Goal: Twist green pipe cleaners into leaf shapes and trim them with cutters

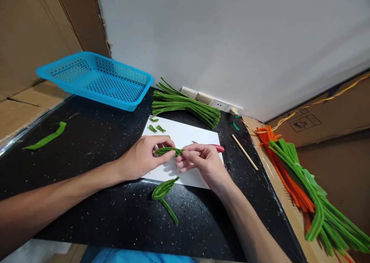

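Note:
Between my two hands is a leaf shape bent from green pipe cleaner (165,150), held above a white sheet of paper (185,132). My left hand (146,155) pinches its left part between thumb and fingers. At the right tip, my right hand (202,161) grips it with thumb and forefinger. A finished-looking pipe cleaner leaf with a stem (165,189) lies on the black table just in front of the paper. Small green pipe cleaner pieces (153,128) rest on the paper's far left corner. Partly hidden behind my right hand is a red-handled tool (219,148) with a metal tip.
A blue mesh basket (115,87) stands at the back left. Against the wall lies a bundle of green pipe cleaners (185,107). A wooden stick (244,152) is at the right, beyond it orange pipe cleaners (285,174) and more green ones (318,201). A green strip (47,137) lies left.

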### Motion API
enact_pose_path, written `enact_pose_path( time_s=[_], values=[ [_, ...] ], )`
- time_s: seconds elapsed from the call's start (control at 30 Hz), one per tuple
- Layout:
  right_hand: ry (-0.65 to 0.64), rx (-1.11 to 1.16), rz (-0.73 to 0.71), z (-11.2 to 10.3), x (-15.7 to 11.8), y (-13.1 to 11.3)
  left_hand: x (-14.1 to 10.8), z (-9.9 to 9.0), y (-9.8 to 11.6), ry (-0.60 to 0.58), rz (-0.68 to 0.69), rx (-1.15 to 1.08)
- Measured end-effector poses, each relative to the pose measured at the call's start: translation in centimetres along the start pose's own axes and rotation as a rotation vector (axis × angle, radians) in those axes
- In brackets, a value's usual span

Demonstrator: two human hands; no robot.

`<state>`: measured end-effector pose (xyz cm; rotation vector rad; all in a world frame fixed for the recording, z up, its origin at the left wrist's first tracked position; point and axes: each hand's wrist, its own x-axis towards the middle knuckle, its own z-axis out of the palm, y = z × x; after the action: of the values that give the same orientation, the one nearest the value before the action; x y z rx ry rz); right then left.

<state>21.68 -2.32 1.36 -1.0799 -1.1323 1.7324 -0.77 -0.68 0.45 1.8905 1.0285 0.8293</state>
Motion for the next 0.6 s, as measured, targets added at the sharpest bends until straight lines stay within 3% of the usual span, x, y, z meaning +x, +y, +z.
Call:
enact_pose_path(
  time_s=[0.17, 0.43, 0.6],
  values=[
    [-0.027, 0.002, -0.001, 0.3, 0.0, 0.2, 0.0, 0.1, 0.3, -0.130, -0.025, -0.059],
    [0.002, -0.144, -0.208, 1.1, -0.2, 0.1, 0.1, 0.0, 0.7, -0.180, -0.080, -0.165],
    [0.024, -0.214, -0.213, 1.1, -0.1, 0.0, 0.2, -0.1, 0.7, -0.159, -0.042, -0.140]
  ],
)
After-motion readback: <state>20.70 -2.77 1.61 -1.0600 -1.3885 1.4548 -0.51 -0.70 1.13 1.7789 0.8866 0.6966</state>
